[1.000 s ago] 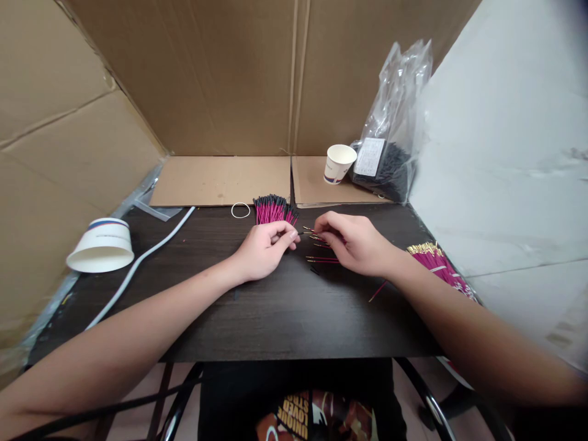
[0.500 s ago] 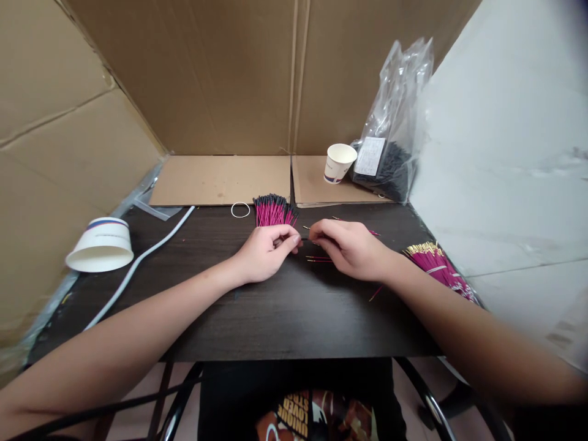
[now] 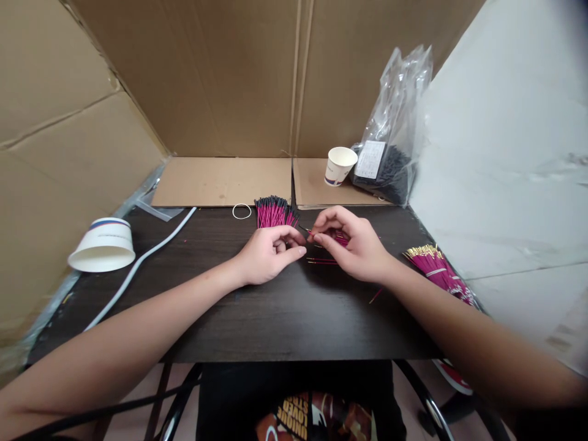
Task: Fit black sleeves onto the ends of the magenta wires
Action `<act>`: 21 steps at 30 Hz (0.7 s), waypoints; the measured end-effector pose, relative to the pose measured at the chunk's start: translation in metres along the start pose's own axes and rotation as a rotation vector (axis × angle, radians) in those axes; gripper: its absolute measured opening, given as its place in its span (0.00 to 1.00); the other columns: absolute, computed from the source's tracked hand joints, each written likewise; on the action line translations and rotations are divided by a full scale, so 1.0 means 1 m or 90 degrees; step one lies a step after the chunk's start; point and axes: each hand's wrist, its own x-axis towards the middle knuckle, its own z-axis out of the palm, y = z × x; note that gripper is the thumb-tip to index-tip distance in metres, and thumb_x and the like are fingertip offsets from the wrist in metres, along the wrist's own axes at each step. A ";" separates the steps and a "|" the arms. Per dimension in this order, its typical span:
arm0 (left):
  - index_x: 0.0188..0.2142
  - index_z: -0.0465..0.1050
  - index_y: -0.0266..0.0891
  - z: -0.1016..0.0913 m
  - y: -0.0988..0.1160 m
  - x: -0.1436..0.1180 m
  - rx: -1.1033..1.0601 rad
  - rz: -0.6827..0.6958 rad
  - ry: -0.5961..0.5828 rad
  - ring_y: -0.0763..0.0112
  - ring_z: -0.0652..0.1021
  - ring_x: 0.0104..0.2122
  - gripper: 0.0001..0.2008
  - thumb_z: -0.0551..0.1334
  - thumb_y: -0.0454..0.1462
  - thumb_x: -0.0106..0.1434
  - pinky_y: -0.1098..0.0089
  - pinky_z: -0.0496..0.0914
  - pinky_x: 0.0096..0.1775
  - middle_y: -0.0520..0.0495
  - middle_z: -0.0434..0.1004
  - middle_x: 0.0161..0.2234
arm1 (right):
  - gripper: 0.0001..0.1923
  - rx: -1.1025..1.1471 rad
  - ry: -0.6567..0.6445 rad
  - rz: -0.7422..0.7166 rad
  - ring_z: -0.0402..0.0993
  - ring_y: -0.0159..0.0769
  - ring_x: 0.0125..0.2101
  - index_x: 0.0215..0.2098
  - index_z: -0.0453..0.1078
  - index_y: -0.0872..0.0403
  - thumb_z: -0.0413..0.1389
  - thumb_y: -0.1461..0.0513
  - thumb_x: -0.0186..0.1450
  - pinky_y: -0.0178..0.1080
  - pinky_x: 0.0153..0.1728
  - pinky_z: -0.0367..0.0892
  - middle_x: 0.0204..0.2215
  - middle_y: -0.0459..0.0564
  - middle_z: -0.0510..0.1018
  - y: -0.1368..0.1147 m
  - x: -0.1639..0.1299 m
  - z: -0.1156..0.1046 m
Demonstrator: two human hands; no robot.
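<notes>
My right hand (image 3: 353, 248) pinches a thin magenta wire between thumb and index finger. The wire's tip points left toward my other hand, with a small dark bit at its end. My left hand (image 3: 274, 254) is close by, its fingers curled and the thumb near the index finger; what they hold, if anything, is hidden. Behind it lies a bundle of magenta wires with black ends (image 3: 275, 211). Loose magenta wires with gold tips (image 3: 321, 261) rest on the table below and behind my right hand, partly covered by it.
A tied bundle of gold-tipped magenta wires (image 3: 436, 266) lies at right. At the back stand a paper cup (image 3: 340, 165) and a clear bag of black pieces (image 3: 388, 165). A white ring (image 3: 241, 211), a white cable (image 3: 147, 257) and a tipped paper cup (image 3: 101, 245) are at left.
My right hand has turned and risen slightly, its thumb and index finger now showing a wire tip. My left hand has stayed almost in place, its thumb reaching a bit further right.
</notes>
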 end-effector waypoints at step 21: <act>0.38 0.88 0.38 0.004 -0.005 -0.001 0.031 0.075 -0.021 0.68 0.77 0.28 0.11 0.70 0.43 0.71 0.67 0.69 0.31 0.45 0.87 0.34 | 0.28 0.400 0.041 0.191 0.83 0.36 0.32 0.46 0.66 0.49 0.78 0.52 0.63 0.41 0.36 0.78 0.35 0.48 0.88 0.006 0.006 0.014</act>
